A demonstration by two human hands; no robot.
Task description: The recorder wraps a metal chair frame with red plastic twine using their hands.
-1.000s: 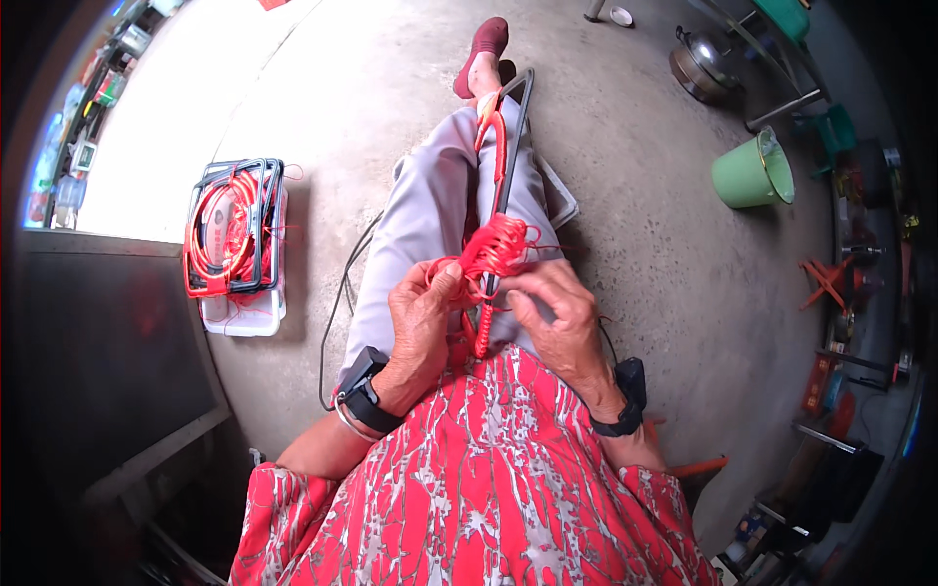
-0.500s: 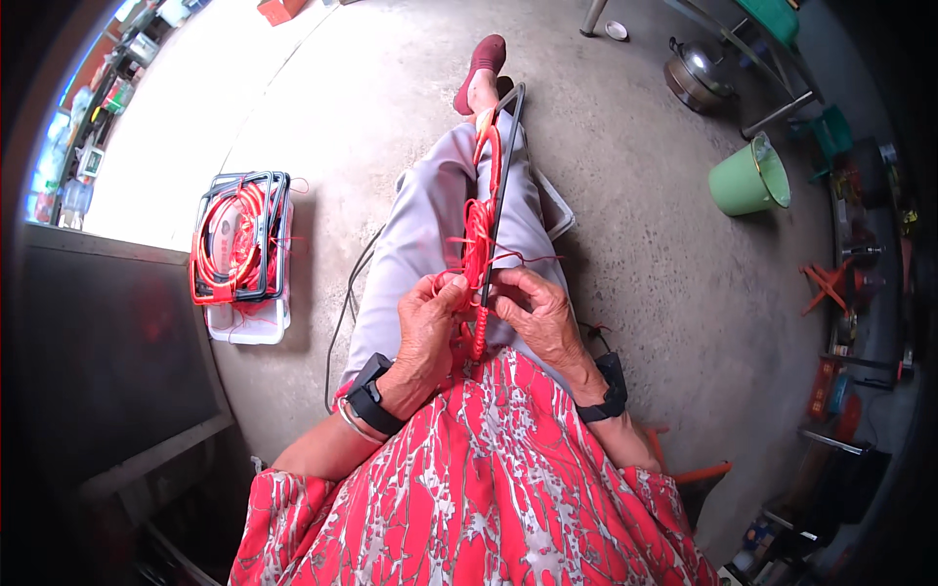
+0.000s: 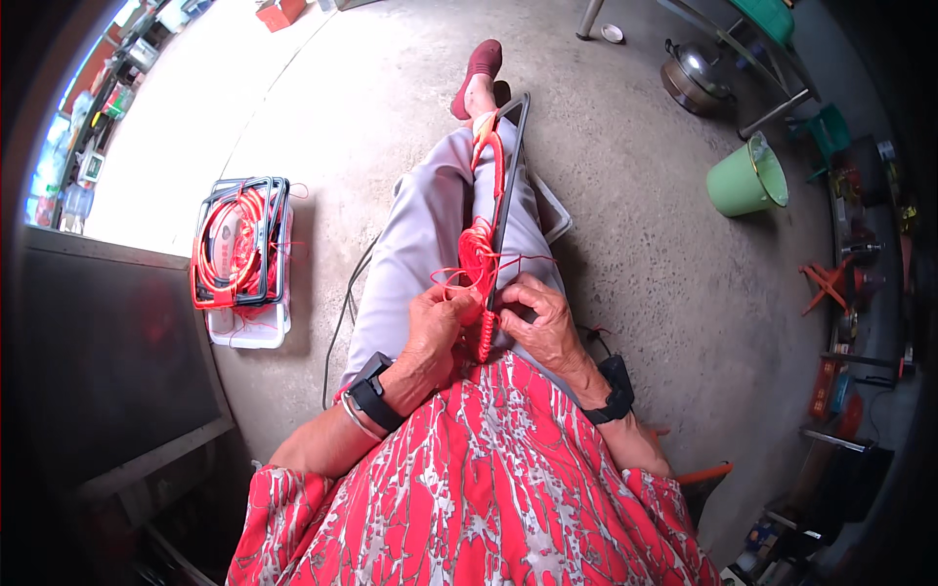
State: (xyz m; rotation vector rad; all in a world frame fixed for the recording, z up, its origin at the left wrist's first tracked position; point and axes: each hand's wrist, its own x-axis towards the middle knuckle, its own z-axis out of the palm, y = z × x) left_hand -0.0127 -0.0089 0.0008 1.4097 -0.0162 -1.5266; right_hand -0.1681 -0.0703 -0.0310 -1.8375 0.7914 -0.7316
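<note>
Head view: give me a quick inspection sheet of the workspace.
Surface: bare concrete floor; work rests on the lap.
Job's things: black frame along the legs, red cord wound on it.
Clutter: stacked frames with red cord on a white box, green bucket, metal kettle.
Grips: left hand and right hand both pinch the cord at the frame.
Cables: dark cable on the floor.
Surroundings: shelves, red stool.

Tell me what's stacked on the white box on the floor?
On the white box lie dark metal frames wound with red cord. The box's inside is covered.
</note>
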